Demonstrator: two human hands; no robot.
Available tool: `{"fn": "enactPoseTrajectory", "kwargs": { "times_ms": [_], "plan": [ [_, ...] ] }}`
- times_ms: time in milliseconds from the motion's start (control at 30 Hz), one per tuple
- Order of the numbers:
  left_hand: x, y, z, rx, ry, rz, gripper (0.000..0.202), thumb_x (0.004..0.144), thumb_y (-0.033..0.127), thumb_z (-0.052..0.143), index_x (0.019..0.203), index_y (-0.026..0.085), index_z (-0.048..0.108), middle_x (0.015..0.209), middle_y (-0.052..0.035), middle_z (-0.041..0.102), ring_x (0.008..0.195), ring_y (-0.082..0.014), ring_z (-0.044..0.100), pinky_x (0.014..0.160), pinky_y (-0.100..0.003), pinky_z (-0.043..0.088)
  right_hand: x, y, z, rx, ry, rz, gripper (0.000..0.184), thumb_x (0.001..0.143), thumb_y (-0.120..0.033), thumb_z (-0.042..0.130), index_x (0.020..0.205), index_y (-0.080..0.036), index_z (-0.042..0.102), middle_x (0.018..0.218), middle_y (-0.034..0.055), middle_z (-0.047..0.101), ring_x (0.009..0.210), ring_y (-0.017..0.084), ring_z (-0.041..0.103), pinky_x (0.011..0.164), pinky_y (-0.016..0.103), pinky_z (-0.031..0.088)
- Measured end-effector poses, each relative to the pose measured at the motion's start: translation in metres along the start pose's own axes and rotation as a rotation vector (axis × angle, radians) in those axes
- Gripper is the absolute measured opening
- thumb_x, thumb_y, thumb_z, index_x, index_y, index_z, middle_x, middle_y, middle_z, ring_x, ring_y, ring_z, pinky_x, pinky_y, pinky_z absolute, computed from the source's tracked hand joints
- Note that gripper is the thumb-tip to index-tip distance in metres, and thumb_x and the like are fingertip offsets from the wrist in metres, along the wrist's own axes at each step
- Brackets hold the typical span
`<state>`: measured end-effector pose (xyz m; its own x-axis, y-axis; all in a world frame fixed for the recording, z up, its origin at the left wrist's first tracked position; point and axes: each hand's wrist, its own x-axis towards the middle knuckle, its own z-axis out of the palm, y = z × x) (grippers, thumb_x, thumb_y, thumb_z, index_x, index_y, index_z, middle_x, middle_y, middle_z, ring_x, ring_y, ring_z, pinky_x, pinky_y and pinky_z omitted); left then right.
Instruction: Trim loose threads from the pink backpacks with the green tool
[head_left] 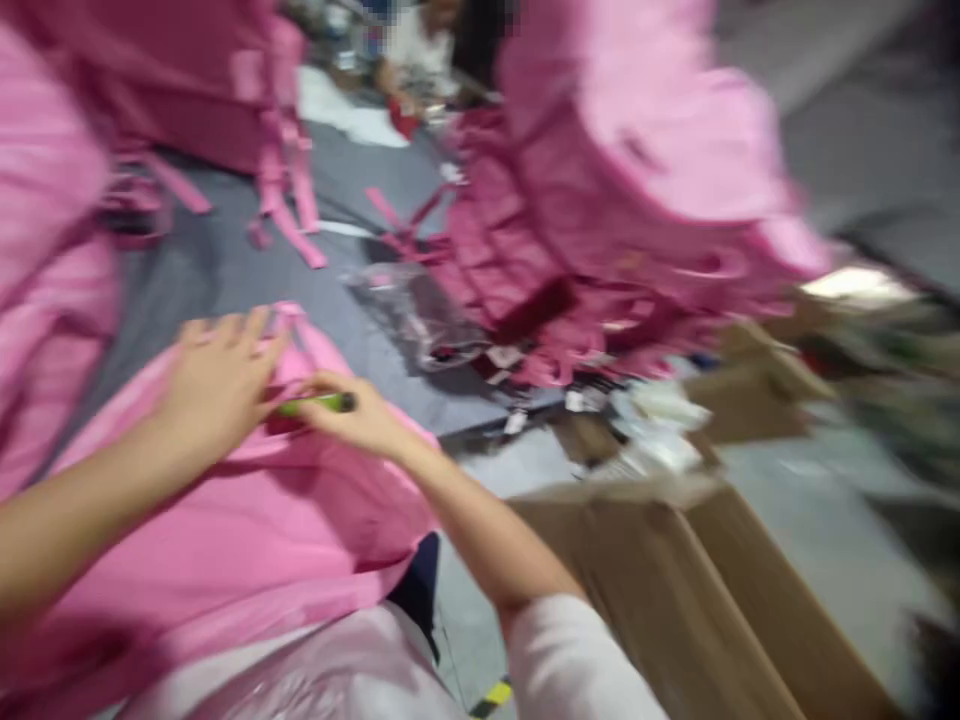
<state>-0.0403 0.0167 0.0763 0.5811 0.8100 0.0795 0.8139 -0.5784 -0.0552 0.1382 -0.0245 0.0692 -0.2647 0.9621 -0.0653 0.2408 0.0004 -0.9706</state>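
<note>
A pink fabric bag (247, 520) lies across the near part of the table and over my lap, its cloth folded and blurred by motion. My left hand (217, 385) rests on the bag's upper part with the fingers stretched out over the cloth. Close beside it, my right hand (356, 415) is closed around a slim green tool with a black end (319, 404). The tool's other end points toward my left hand and is hidden among the pink folds, so its exact kind does not show.
More pink bags (637, 150) are piled at the right, with straps hanging over the table (225, 260). Another pink backpack (187, 80) stands at the back left. A clear plastic bag (420, 310) lies mid-table. An open cardboard box (637, 580) is at lower right. Beyond, a person (424, 60) works.
</note>
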Motion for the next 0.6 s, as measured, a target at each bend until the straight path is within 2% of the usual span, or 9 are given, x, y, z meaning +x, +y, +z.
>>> {"fn": "enactPoseTrajectory", "kwargs": {
  "times_ms": [33,100,200,400,500,600],
  "plan": [
    [0.004,0.002,-0.004,0.066,-0.021,-0.044,0.066,0.098,0.037,0.048,0.155,0.011,0.031,0.159,-0.0239,0.033,0.132,-0.0409,0.043,0.103,-0.055,0.037,0.0,0.002,-0.003,-0.089,-0.051,-0.013,0.011,0.087,-0.016,0.063,0.091,-0.018,0.073,0.086,-0.0006,0.077,0.078,0.013,0.07,0.072,0.021,0.053],
    [0.013,0.0,-0.002,0.141,-0.082,-0.098,0.068,0.094,0.033,0.057,0.156,0.017,0.033,0.163,-0.0183,0.031,0.136,-0.0366,0.043,0.107,-0.05,0.037,0.004,0.006,-0.013,-0.293,-0.163,-0.043,0.017,0.088,-0.02,0.062,0.098,-0.017,0.075,0.09,0.0015,0.078,0.073,0.013,0.068,0.065,0.021,0.051],
    [0.018,-0.005,0.007,0.183,-0.148,-0.123,0.069,0.092,0.027,0.059,0.156,0.019,0.035,0.166,-0.0145,0.027,0.138,-0.0345,0.042,0.107,-0.047,0.039,0.01,0.011,-0.026,-0.441,-0.258,-0.09,0.022,0.091,-0.019,0.061,0.108,-0.02,0.075,0.098,0.003,0.079,0.079,0.015,0.071,0.071,0.025,0.054],
    [0.016,-0.006,0.012,0.154,-0.126,-0.113,0.066,0.093,0.024,0.056,0.155,0.017,0.036,0.165,-0.015,0.027,0.135,-0.0336,0.045,0.107,-0.047,0.038,0.003,0.009,-0.017,-0.644,-0.269,-0.269,0.021,0.095,-0.019,0.06,0.113,-0.021,0.071,0.115,0.0075,0.076,0.101,0.02,0.074,0.09,0.034,0.058],
    [0.02,-0.009,0.014,0.143,-0.143,-0.108,0.066,0.092,0.024,0.056,0.155,0.016,0.036,0.166,-0.015,0.025,0.134,-0.0341,0.044,0.107,-0.047,0.037,0.002,0.013,-0.015,-0.736,-0.257,-0.34,0.023,0.097,-0.017,0.06,0.118,-0.021,0.068,0.121,0.0079,0.075,0.106,0.021,0.073,0.093,0.037,0.056],
    [0.022,-0.01,0.016,0.144,-0.161,-0.104,0.067,0.093,0.025,0.056,0.155,0.016,0.034,0.166,-0.0148,0.025,0.134,-0.034,0.044,0.107,-0.047,0.037,0.004,0.016,-0.018,-0.713,-0.274,-0.353,0.025,0.098,-0.018,0.06,0.122,-0.022,0.066,0.123,0.0069,0.074,0.107,0.02,0.073,0.093,0.036,0.055]
  ]
}}
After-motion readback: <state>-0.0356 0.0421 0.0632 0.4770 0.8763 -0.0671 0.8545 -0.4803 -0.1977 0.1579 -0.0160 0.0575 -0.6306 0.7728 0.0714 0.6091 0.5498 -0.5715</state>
